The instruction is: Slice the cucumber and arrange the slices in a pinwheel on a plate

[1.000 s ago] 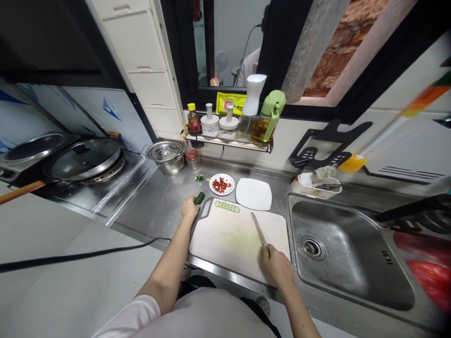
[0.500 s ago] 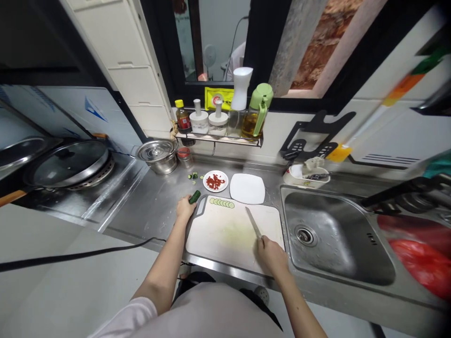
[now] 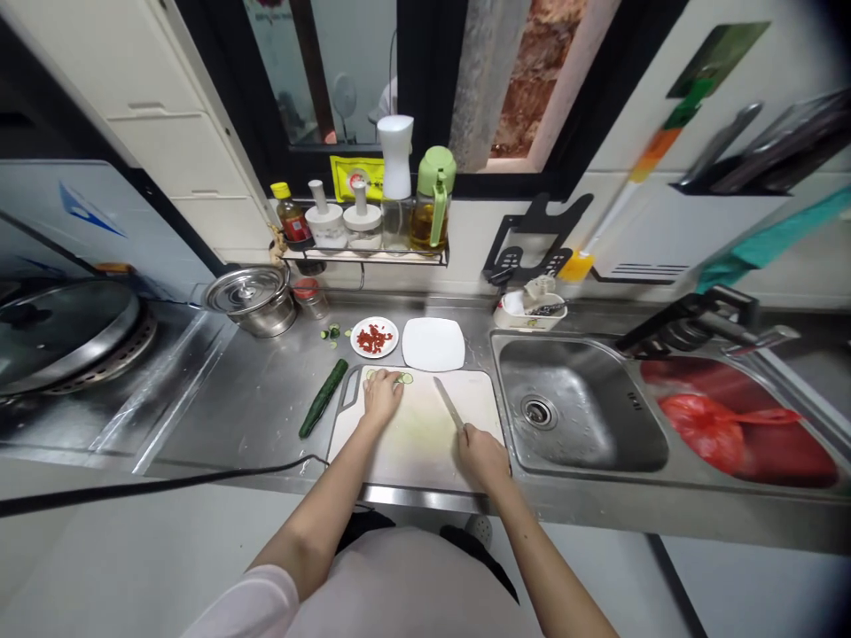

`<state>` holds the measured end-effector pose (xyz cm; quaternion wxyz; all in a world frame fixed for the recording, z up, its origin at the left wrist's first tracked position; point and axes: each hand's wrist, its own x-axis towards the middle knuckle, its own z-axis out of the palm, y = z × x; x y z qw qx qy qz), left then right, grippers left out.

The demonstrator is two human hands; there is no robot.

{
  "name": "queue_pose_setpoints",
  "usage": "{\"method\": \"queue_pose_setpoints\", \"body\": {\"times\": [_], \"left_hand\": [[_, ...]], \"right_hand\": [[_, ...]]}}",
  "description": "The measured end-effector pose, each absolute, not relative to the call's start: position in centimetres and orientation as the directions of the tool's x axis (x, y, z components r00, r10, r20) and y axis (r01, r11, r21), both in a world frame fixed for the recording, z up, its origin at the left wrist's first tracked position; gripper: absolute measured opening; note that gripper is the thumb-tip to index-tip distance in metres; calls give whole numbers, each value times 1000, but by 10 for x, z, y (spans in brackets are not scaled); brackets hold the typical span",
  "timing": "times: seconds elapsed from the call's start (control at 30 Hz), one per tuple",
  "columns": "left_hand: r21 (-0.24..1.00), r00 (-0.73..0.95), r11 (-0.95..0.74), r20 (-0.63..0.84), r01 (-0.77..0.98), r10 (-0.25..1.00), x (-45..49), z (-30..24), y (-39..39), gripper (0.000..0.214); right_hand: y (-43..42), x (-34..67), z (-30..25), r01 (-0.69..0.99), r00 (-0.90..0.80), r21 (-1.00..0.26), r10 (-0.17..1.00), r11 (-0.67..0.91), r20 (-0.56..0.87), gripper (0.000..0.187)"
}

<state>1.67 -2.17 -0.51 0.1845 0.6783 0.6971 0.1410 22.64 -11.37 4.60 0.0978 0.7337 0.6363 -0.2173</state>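
Observation:
On the white cutting board [image 3: 418, 456], my left hand [image 3: 382, 396] reaches over a row of cucumber slices [image 3: 407, 378]. Its fingers lie across the middle of the row, thumb apart, and hide several slices. In my right hand [image 3: 484, 454] is a knife [image 3: 449, 405], gripped by the handle, its blade pointing away over the board's right half. The dark green cucumber [image 3: 323, 399] rests on the steel counter just left of the board. A damp greenish patch marks the board between my hands.
Behind the board stand a plate of chopped red pieces [image 3: 374, 338] and a white square plate [image 3: 433, 344]. Cucumber scraps [image 3: 333, 332] and a lidded steel pot [image 3: 251, 301] are farther left. The sink [image 3: 585, 403] adjoins on the right; a condiment shelf [image 3: 372, 258] hangs above.
My left hand has let go of the cucumber on the counter and moved right onto the slices. My right hand still holds the knife over the board. The view has shifted right.

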Motion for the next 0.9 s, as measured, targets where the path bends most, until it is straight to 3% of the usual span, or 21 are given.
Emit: {"method": "queue_pose_setpoints", "body": {"times": [0.47, 0.57, 0.8, 0.9], "left_hand": [[309, 66, -55, -24, 949, 998, 35, -2, -9, 24], [363, 39, -18, -51, 931, 998, 36, 2, -12, 18], [601, -72, 225, -268, 767, 961, 23, 2, -45, 9], [606, -57, 240, -305, 758, 951, 13, -3, -62, 9]], "right_hand": [[-116, 228, 43, 974, 84, -153, 892, -168, -443, 39], [-116, 228, 42, 974, 80, -156, 894, -164, -441, 38], [-117, 228, 40, 976, 69, -159, 905, -149, -420, 37], [-118, 228, 38, 978, 60, -162, 916, -134, -397, 38]]}}
